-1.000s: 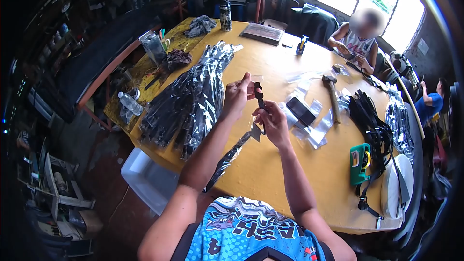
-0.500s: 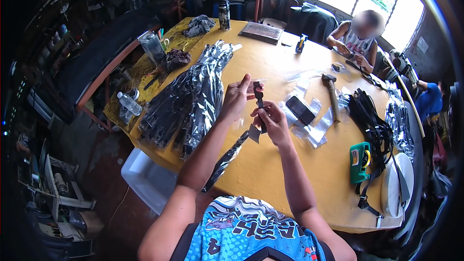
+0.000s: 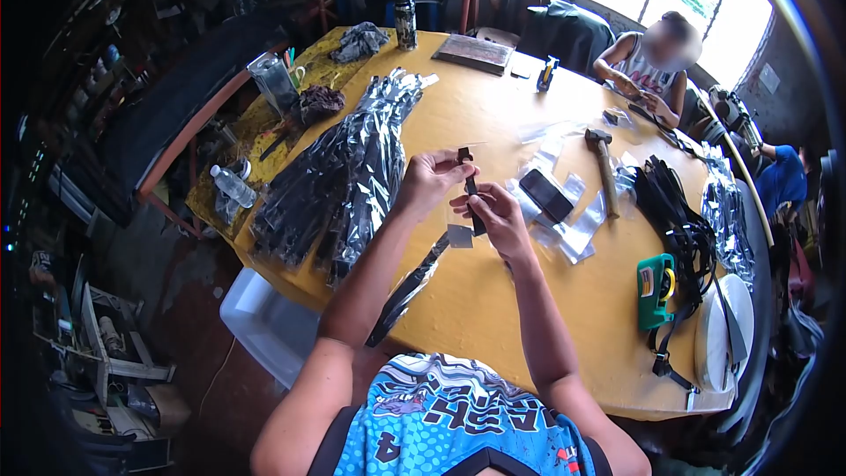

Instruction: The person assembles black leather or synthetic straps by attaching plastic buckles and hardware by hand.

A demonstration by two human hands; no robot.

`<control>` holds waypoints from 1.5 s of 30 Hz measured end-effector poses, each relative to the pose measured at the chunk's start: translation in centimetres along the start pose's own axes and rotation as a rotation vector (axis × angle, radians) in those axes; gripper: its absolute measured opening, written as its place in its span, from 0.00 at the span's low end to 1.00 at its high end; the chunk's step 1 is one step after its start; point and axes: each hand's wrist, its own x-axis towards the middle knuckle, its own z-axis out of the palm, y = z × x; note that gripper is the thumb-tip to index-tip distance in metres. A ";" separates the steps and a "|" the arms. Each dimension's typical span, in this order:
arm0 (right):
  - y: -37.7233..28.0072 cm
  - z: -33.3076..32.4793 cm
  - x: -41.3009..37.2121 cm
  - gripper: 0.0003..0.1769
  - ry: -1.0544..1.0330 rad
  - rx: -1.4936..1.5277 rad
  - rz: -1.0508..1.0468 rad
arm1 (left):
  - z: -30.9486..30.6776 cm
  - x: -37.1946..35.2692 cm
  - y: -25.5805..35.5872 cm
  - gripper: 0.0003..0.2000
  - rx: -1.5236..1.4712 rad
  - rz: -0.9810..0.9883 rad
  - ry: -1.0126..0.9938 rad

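Note:
Over the middle of the yellow table (image 3: pixel 458 317), my left hand (image 3: pixel 430 178) pinches the upper end of a short black strap piece (image 3: pixel 470 183). Lower on the same piece, the fingers of my right hand (image 3: pixel 498 216) are closed round it. A small grey square tag (image 3: pixel 460 236) hangs just below the hands. Under it, a long strap in shiny clear wrap (image 3: pixel 410 293) slants to the table's near edge. Left of my hands lies a large pile of wrapped black straps (image 3: pixel 352 172). A phone (image 3: pixel 546 196) rests on clear plastic bags (image 3: pixel 577 241) to the right.
A hammer (image 3: pixel 604 172), black straps (image 3: pixel 674 220), a green tape dispenser (image 3: pixel 653 291) and a white roll (image 3: pixel 716 335) are on the right. A water bottle (image 3: pixel 233 186) stands left; a plastic bin (image 3: pixel 269 326) sits below the edge. Another person (image 3: pixel 648 70) works across the table.
My left fingers have folded down onto the strap piece, where the thumb pointed up before. The grey tag has turned to face the camera more squarely.

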 end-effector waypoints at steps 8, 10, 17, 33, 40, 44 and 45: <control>1.6 -0.5 0.5 0.23 -0.122 0.001 0.014 | 0.2 -0.9 1.0 0.07 0.102 -0.062 -0.062; 1.7 -0.9 0.9 0.27 -0.175 -0.133 -0.054 | 0.4 -1.0 1.0 0.07 0.073 -0.087 -0.066; 2.2 -1.7 1.3 0.15 -0.319 -0.531 0.181 | 0.5 -0.9 1.0 0.05 0.071 -0.016 -0.074; 2.4 -2.9 0.8 0.19 -0.549 -0.162 0.381 | -0.2 -1.3 -1.9 0.10 0.030 0.163 -0.073; 1.2 -2.6 1.1 0.21 -0.530 -0.055 0.457 | -0.5 -1.6 -2.4 0.09 0.195 0.099 -0.083; 2.2 -3.0 1.5 0.22 -0.507 -0.169 0.357 | -0.7 -1.9 -2.2 0.08 0.396 0.061 -0.116; 2.8 -3.2 1.6 0.22 -0.507 -0.169 0.357 | -0.7 -1.8 -2.2 0.08 0.491 0.089 -0.137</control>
